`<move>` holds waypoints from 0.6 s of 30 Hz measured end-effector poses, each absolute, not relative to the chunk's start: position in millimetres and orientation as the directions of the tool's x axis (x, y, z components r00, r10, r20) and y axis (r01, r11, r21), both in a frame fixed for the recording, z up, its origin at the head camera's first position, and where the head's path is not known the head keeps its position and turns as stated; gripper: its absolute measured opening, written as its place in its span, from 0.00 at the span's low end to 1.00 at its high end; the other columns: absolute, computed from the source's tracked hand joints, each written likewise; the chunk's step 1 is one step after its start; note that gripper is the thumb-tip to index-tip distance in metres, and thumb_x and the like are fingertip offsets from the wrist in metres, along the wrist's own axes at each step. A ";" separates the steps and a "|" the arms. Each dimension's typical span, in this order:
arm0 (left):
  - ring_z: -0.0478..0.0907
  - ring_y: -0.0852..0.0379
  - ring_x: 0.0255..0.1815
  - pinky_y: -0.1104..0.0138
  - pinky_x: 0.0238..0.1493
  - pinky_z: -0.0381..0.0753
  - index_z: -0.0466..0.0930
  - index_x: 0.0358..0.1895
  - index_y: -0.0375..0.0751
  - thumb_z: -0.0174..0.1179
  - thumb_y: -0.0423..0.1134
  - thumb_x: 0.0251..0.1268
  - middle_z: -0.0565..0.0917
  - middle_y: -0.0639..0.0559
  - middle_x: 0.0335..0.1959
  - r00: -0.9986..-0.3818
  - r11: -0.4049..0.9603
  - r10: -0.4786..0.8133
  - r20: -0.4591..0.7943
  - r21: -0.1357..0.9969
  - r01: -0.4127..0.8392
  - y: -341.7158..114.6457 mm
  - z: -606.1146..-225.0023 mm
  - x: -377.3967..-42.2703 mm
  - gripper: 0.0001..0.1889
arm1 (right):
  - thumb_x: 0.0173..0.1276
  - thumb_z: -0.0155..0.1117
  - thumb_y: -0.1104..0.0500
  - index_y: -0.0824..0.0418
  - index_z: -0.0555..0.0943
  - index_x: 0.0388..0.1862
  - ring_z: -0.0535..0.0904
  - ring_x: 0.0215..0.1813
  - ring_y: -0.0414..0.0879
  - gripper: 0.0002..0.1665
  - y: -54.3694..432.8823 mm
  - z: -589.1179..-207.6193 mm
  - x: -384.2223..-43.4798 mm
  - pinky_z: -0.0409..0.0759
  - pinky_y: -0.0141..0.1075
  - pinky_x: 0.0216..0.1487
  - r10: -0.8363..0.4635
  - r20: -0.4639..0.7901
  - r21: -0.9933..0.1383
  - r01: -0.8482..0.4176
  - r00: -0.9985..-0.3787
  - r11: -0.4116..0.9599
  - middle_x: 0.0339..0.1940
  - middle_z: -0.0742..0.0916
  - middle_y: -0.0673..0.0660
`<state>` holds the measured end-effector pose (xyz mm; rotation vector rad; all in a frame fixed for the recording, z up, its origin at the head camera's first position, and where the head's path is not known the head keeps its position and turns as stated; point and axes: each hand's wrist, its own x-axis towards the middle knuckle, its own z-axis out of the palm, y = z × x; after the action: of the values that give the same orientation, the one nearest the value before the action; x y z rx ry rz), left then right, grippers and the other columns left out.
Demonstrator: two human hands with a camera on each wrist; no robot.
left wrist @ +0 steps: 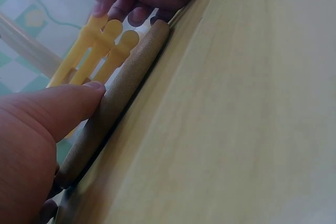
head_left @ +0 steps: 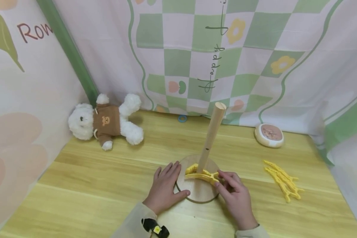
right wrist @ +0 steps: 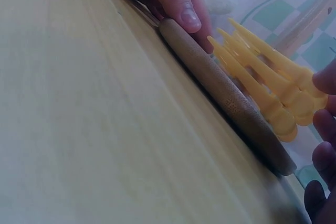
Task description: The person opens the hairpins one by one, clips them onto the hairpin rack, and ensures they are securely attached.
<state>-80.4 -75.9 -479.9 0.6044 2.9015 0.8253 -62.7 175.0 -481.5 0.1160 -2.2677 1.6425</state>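
Observation:
A round wooden base (head_left: 200,195) lies on the table, with a pale wooden post (head_left: 212,135) standing tilted in view above it. My left hand (head_left: 165,191) rests along the left rim of the base, fingers extended and thumb at its front edge. With my right hand (head_left: 236,198) I pinch the knobbed end of a curved yellow plastic piece (head_left: 200,177) between thumb and index finger. This piece sits low over the base, around the foot of the post. Slim pointed prongs of the yellow piece (right wrist: 262,72) show in the right wrist view, aimed toward my left hand.
More yellow forked pieces (head_left: 282,181) lie on the table (head_left: 107,195) to the right. A white plush toy in a brown top (head_left: 108,120) lies at the back left. A blue ring (head_left: 182,115) and a rounded pink-and-white device (head_left: 269,140) sit near the back curtain (head_left: 178,62).

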 end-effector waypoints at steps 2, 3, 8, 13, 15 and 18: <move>0.52 0.43 0.80 0.40 0.76 0.42 0.57 0.79 0.41 0.60 0.68 0.63 0.57 0.47 0.80 -0.920 0.781 0.388 0.048 0.514 0.356 -75.7 -479.8 -80.3 0.49 | 0.56 0.72 0.76 0.69 0.85 0.53 0.74 0.34 0.37 0.23 175.2 -481.4 -63.0 0.75 0.25 0.32 0.134 0.302 -0.909 -0.242 -0.944 0.340 0.43 0.84 0.58; 0.52 0.43 0.80 0.40 0.76 0.42 0.57 0.79 0.41 0.60 0.68 0.63 0.57 0.47 0.80 -0.921 0.781 0.388 0.049 0.512 0.356 -75.6 -479.6 -80.2 0.49 | 0.56 0.72 0.76 0.70 0.85 0.53 0.74 0.34 0.36 0.23 174.9 -481.5 -63.3 0.75 0.25 0.32 0.137 0.298 -0.905 -0.235 -0.945 0.355 0.42 0.84 0.58; 0.53 0.43 0.80 0.40 0.76 0.42 0.57 0.79 0.41 0.60 0.68 0.63 0.57 0.47 0.80 -0.922 0.783 0.385 0.049 0.511 0.354 -76.5 -480.0 -78.7 0.49 | 0.55 0.72 0.77 0.72 0.84 0.53 0.73 0.34 0.35 0.24 174.4 -483.8 -63.8 0.75 0.25 0.33 0.141 0.278 -0.898 -0.205 -0.950 0.391 0.42 0.84 0.61; 0.52 0.43 0.80 0.40 0.76 0.42 0.56 0.79 0.41 0.60 0.68 0.63 0.56 0.48 0.80 -0.921 0.779 0.385 0.059 0.514 0.359 -76.9 -481.3 -79.8 0.49 | 0.57 0.72 0.75 0.67 0.84 0.55 0.74 0.35 0.37 0.24 176.0 -481.4 -62.8 0.77 0.25 0.33 0.123 0.281 -0.903 -0.219 -0.952 0.369 0.44 0.84 0.58; 0.52 0.44 0.80 0.40 0.77 0.42 0.56 0.79 0.42 0.59 0.68 0.63 0.56 0.48 0.81 -0.920 0.777 0.386 0.065 0.514 0.362 -76.9 -482.3 -80.6 0.49 | 0.58 0.72 0.74 0.66 0.84 0.55 0.74 0.36 0.38 0.24 176.3 -480.1 -62.5 0.77 0.24 0.35 0.116 0.294 -0.902 -0.235 -0.949 0.363 0.45 0.84 0.57; 0.52 0.44 0.80 0.40 0.77 0.41 0.56 0.79 0.42 0.59 0.69 0.63 0.56 0.49 0.81 -0.920 0.776 0.387 0.061 0.518 0.360 -77.0 -483.8 -80.8 0.49 | 0.58 0.72 0.74 0.67 0.84 0.55 0.75 0.37 0.39 0.24 177.5 -479.6 -60.7 0.77 0.24 0.37 0.116 0.306 -0.905 -0.251 -0.945 0.345 0.46 0.84 0.58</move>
<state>-80.8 -77.0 -483.8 0.6134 2.9138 0.8350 -60.7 177.5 -479.6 0.1196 -2.2969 1.6301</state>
